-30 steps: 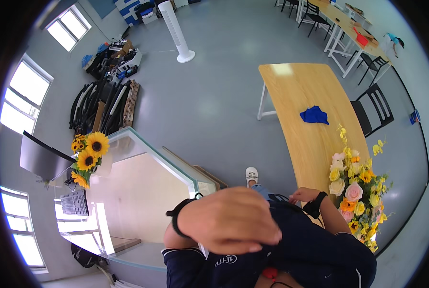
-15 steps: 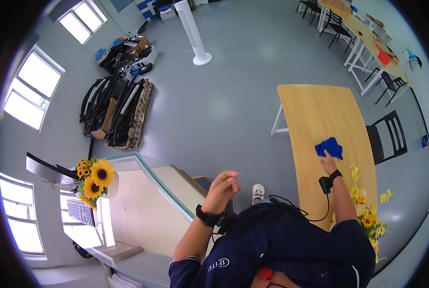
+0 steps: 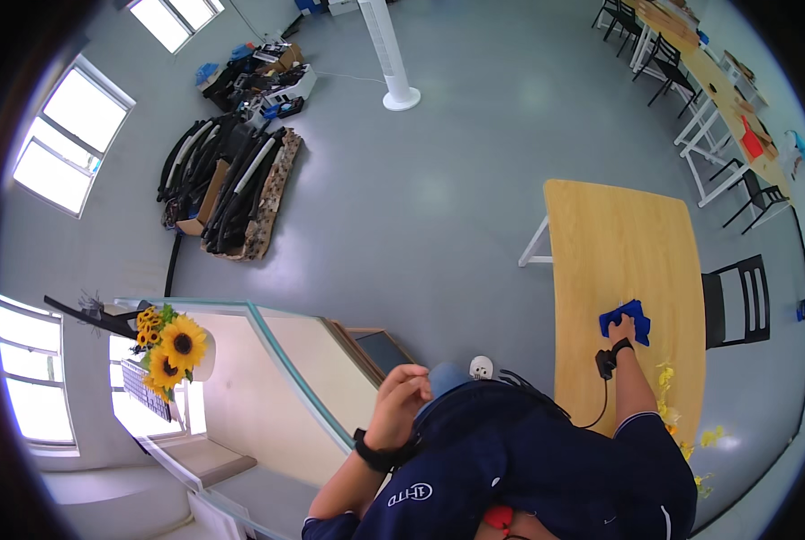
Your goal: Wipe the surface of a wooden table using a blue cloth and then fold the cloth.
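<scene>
Blue cloth [image 3: 626,321] under right hand [image 3: 620,330], wooden table [image 3: 619,243], black chair [image 3: 736,301] beside

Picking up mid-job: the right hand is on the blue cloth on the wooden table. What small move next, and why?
Probably sweep the blue cloth forward: the right hand presses it near the wooden table's near end, with bare tabletop ahead.

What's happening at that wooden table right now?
A person stands beside the wooden table, seen from above. The right hand is stretched out over the tabletop and rests on a blue cloth. The left hand is raised near the body, loosely curled and holding nothing. Yellow flowers lie at the near end of the table, close to the right forearm.
</scene>
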